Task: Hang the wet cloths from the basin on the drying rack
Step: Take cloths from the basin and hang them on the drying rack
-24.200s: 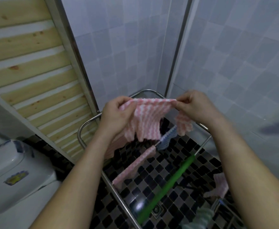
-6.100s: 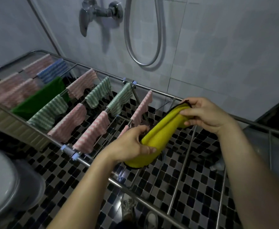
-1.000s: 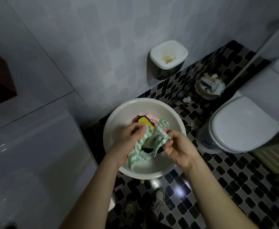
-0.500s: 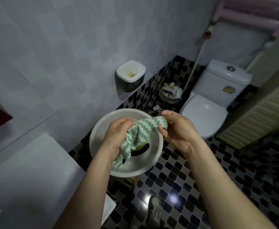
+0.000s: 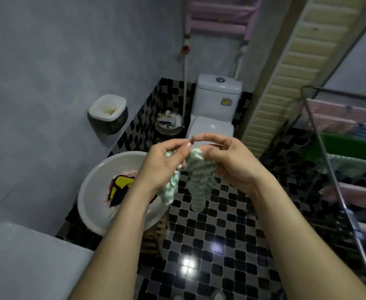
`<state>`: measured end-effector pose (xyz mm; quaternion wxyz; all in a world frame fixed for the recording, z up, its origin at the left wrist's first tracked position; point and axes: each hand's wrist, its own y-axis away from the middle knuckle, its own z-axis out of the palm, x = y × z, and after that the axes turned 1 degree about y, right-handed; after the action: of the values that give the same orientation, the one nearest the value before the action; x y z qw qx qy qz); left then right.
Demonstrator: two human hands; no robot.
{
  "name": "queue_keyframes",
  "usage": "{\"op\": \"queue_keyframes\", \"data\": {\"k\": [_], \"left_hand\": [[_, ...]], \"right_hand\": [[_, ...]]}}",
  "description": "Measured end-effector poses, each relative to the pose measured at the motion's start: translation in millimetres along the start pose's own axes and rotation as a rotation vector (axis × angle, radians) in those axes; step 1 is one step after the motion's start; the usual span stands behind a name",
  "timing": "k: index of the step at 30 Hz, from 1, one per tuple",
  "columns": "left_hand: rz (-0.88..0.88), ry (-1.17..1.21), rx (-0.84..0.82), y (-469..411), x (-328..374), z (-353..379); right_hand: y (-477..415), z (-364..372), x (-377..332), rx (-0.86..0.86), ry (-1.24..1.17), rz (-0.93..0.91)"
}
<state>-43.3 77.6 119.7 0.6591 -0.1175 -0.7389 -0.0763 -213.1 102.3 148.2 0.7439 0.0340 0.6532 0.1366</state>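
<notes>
Soft green-and-white zigzag cloth (image 5: 196, 180) hangs crumpled, pinched by left hand (image 5: 162, 163) and right hand (image 5: 231, 161); round glossy white basin (image 5: 91, 191) holds a yellow cloth (image 5: 122, 182) at left

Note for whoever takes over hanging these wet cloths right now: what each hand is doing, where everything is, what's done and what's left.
Left hand: holds one end of the green-and-white cloth.
Right hand: holds the other end. The cloth hangs bunched between the hands, over the floor just right of the basin.
Basin: on the left, holding a yellow cloth and a pink cloth.
Drying rack: at the right edge, already carrying hung cloths.
Done: several cloths hung.
Left: spread and hang this one, then the ones in the basin.
</notes>
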Motion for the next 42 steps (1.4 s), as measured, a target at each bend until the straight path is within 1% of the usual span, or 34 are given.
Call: {"op": "queue_keyframes", "data": {"k": [1,2,3,4,5,7,9,11,12,14,15,16,17,20,23,25,26,28,30,31,33,35,36,38,39,41,42], "left_hand": [[-0.013,0.018,-0.12,-1.1,6.9,17.1],[-0.026,0.015,-0.201,-1.3,7.2,19.8],[-0.03,-0.014,-0.273,-1.4,10.8,31.4],[-0.033,-0.037,-0.309,-0.1,10.5,32.1],[-0.035,-0.074,-0.374,0.0,16.1,53.8],[-0.059,-0.121,-0.382,-0.6,16.6,62.1],[-0.03,-0.181,-0.405,-2.6,18.5,81.4],[0.015,-0.259,-0.476,-3.6,23.7,109.5],[0.03,-0.311,-0.509,-2.2,27.0,122.6],[0.072,-0.425,-0.555,0.7,32.9,152.2],[0.084,-0.463,-0.549,0.2,33.1,154.0],[0.101,-0.486,-0.567,2.6,37.0,174.5],[0.107,-0.498,-0.549,2.7,36.7,176.1],[0.174,-0.483,-0.546,4.5,44.6,202.1],[0.189,-0.356,-0.689,17.0,69.6,255.8],[0.199,-0.284,-0.763,24.5,84.3,282.8],[0.202,-0.26,-0.809,31.5,89.2,307.1],[0.202,-0.203,-0.819,36.2,94.8,319.8],[0.22,-0.186,-0.886,44.5,96.1,347.7],[0.242,-0.21,-0.9,47.2,96.2,355.5],[0.301,-0.305,-0.929,52.1,93.8,381.7],[0.381,-0.44,-0.921,52.5,91.2,405.6],[0.431,-0.516,-0.902,52.1,89.6,409.2],[0.507,-0.621,-0.89,51.7,86.4,421.3],[0.519,-0.616,-0.902,50.9,84.3,429.8],[0.463,-0.541,-0.904,47.8,79.4,438.8],[0.427,-0.48,-0.926,46.4,75.3,457.1]], "right_hand": [[16.5,-16.0,-4.1,0.035,0.073,-0.029],[20.6,-19.4,-6.9,0.041,0.147,-0.054],[32.7,-30.8,-10.1,0.083,0.201,-0.08],[35.5,-32.4,-12.7,0.115,0.257,-0.108],[55.7,-50.1,-16.7,0.207,0.319,-0.153],[65.2,-58.2,-19.6,0.284,0.488,-0.217],[82.1,-71.5,-20.3,0.372,0.627,-0.263],[105.3,-90.8,-19.3,0.478,0.643,-0.304],[116.6,-101.5,-18.4,0.519,0.607,-0.323],[145.0,-125.9,-16.1,0.616,0.542,-0.352],[149.6,-132.0,-15.4,0.654,0.549,-0.356],[169.3,-150.5,-13.6,0.711,0.558,-0.356],[175.0,-157.0,-12.8,0.716,0.574,-0.335],[208.6,-182.7,-14.0,0.656,0.621,-0.19],[253.4,-216.0,-12.7,0.66,0.87,-0.053],[270.0,-231.4,-9.3,0.758,0.999,-0.057],[289.3,-243.6,-5.5,0.822,1.0,-0.059],[299.3,-252.6,1.2,0.871,0.904,-0.095],[329.6,-268.7,8.7,0.963,0.709,-0.13],[339.9,-272.9,11.4,0.983,0.63,-0.144],[367.3,-285.3,18.8,1.03,0.511,-0.131],[388.6,-297.2,26.5,1.054,0.428,-0.103],[392.7,-299.0,28.3,1.05,0.392,-0.095],[403.1,-302.0,33.0,1.025,0.225,-0.126],[408.5,-302.9,35.5,1.023,0.12,-0.145],[413.1,-303.0,39.2,1.04,-0.025,-0.165],[421.8,-305.3,42.2,1.094,-0.07,-0.181]]}}
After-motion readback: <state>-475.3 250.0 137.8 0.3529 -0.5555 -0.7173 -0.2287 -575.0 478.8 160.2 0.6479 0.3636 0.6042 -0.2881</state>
